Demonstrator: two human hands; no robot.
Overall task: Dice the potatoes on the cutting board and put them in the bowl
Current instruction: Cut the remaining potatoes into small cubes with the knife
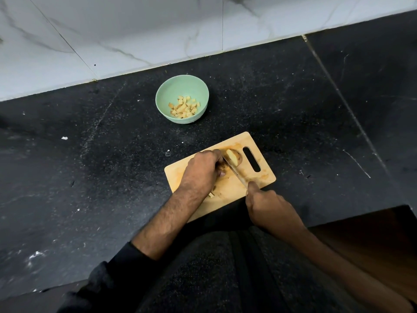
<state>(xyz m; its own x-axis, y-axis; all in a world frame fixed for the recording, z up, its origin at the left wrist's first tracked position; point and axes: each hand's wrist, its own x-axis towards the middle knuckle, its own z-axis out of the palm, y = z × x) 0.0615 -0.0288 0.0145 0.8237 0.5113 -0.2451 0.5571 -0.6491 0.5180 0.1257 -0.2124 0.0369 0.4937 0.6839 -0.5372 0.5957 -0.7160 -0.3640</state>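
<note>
Black speckled stone countertop (90, 154) runs under everything, backed by a white marble-veined tiled wall (112, 30). Farthest left of the task's things, beyond and a little left of the left hand, sits a pale green round bowl (162, 91) already holding a small heap of diced potato cubes (184, 107), so part of the job looks done. Nearer the person, a light wooden rectangular cutting board (259, 177) with a slotted handle hole lies at a slant. The left hand (200, 170) rests on the board with its fingers curled down over a piece of potato that is mostly hidden beneath them, pinning it in place. Just to the right of those fingertips, touching the blade, stands a pale yellow potato slice with brown skin (233, 158). A steel kitchen knife (234, 171) runs between the two hands, its long axis slanting from the far tip beside the left fingers back toward the right hand (268, 208), which is clenched round the handle with the forefinger laid along the spine. One loose cube (211, 195) lies on the board by the left wrist. By my reading, the next cut turns on the blade lying right against the left fingertips: the potato sits directly beyond the right hand along the knife's line, leaving little margin.
</note>
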